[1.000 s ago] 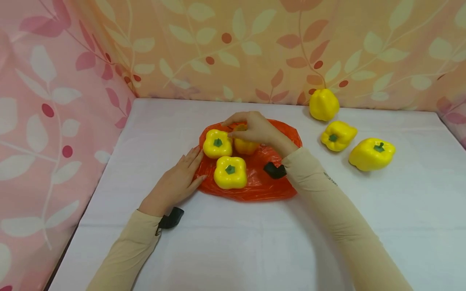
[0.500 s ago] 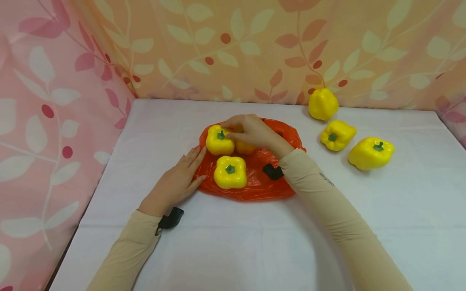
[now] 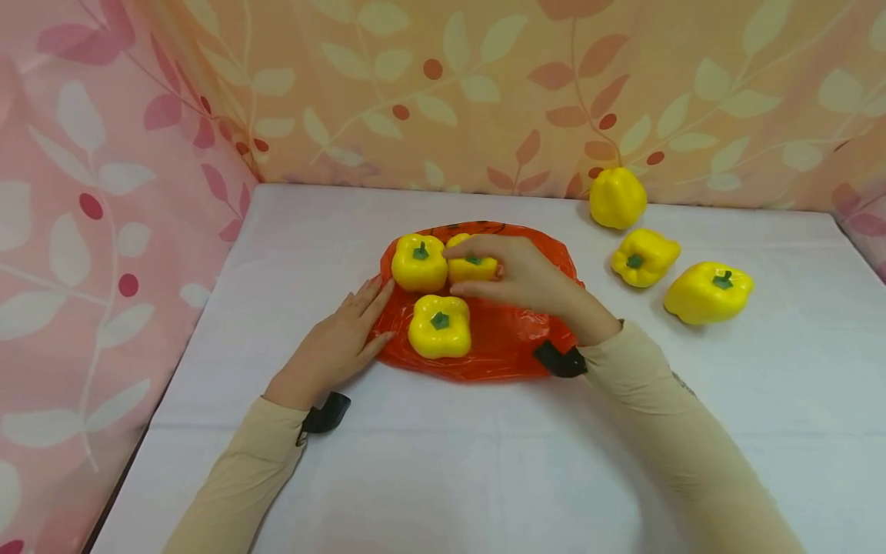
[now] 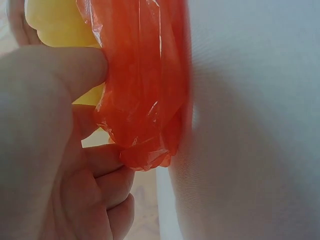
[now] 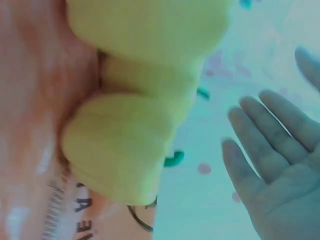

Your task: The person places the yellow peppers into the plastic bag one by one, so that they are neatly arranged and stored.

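Three yellow peppers stand on a flat red plastic bag (image 3: 498, 346): one at the back left (image 3: 418, 263), one beside it to the right (image 3: 472, 268), one in front (image 3: 440, 327). My left hand (image 3: 328, 350) rests with straight fingers on the bag's left edge; the left wrist view shows its thumb against the red plastic (image 4: 145, 75). My right hand (image 3: 526, 277) is over the bag, partly covering the back right pepper. In the right wrist view that hand (image 5: 280, 160) has spread fingers, apart from the peppers (image 5: 120, 145), holding nothing.
Three more yellow peppers lie on the white-covered table (image 3: 429, 477) at the right: one at the back (image 3: 618, 198), one in the middle (image 3: 644, 258) and one nearer and further right (image 3: 707, 294). Patterned cloth (image 3: 388, 92) hangs behind and at the left.
The back left pepper has shifted slightly up and right, closer to its neighbour. My right hand has let go of it and drawn back right. My left hand has stayed in place.
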{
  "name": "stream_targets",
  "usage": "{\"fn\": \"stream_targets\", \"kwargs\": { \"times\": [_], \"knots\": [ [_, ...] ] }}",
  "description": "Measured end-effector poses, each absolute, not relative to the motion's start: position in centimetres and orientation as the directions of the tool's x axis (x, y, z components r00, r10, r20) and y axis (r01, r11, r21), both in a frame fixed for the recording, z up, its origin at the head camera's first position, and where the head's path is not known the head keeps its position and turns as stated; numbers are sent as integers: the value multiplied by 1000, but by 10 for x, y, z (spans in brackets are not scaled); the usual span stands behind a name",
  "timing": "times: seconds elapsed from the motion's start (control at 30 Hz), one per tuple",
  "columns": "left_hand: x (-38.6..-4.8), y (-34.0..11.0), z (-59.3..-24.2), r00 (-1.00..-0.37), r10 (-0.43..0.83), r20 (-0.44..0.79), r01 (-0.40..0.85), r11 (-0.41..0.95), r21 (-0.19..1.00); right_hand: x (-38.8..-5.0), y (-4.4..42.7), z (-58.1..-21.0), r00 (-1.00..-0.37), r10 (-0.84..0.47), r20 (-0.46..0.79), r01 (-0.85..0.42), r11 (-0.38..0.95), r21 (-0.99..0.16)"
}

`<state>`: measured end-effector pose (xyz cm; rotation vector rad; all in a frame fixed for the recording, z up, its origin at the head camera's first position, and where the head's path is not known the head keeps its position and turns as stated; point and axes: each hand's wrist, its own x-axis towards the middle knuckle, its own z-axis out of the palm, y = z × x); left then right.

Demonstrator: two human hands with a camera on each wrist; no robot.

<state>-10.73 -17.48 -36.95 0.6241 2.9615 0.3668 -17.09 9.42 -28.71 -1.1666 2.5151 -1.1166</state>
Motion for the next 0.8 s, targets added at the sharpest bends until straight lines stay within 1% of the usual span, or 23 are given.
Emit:
{"fn": "stream_targets", "kwargs": {
  "times": [0.1,0.17,0.23,0.37,0.43,0.63,0.8],
  "knots": [
    [-108,-175,-369,-913,407,-37,385,888,250,-153,101,-293,-630,-771,95,-630,436,-643],
    [-107,-174,-369,-911,410,-34,390,887,249,-145,102,-299,-615,-787,41,-640,468,-610],
    [-107,-174,-368,-911,410,-33,391,887,245,-141,100,-305,-619,-785,24,-646,491,-584],
    [-106,-175,-368,-911,411,-39,390,887,246,-140,94,-312,-634,-771,67,-658,492,-570],
    [-106,-175,-369,-910,413,-41,391,886,250,-141,90,-313,-630,-771,94,-667,475,-575],
    [-106,-176,-369,-908,417,-35,396,883,253,-149,81,-316,-633,-759,152,-656,422,-626],
    [-106,-176,-369,-908,418,-29,398,881,255,-153,77,-319,-655,-741,148,-629,426,-651]
  ]
}}
